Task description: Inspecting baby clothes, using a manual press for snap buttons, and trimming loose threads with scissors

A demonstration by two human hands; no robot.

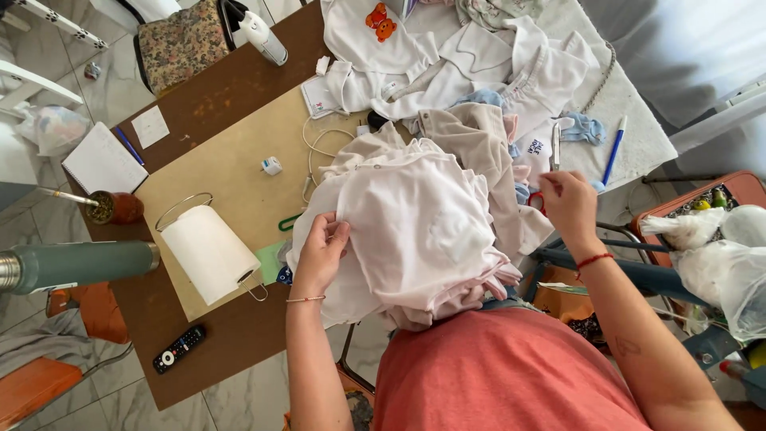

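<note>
The brown wooden table (231, 88) is carrying everything here, with a tan cardboard sheet (239, 160) lying across its middle. A heap of white baby garments (447, 56) is spreading over the far end. Nearer the person, a bundle of pale pink cloth garments (415, 231) is sitting at the table's near edge, just above the person's lap, its long axis running from the far-left corner down toward the near right, where its lower folds are hanging off and getting lost behind the salmon-red shirt (511, 375).

A white paper towel roll (209, 253) on a wire holder is lying tipped on the cardboard, its open core facing near-right. A green metal flask (76, 263) is being cut off by the left edge.

The left hand (321, 254) is pinching the bundle's left edge, fingers closed on the fabric. The right hand (568, 203) is closing around red-handled scissors (542, 187) beside the bundle's right side; the handles are mostly hidden by the fingers, and only the blades are showing clearly, pointing away from the person.

A black remote control (179, 349) is lying at the near edge, and a blue pen (614, 150) is resting on the right.
</note>
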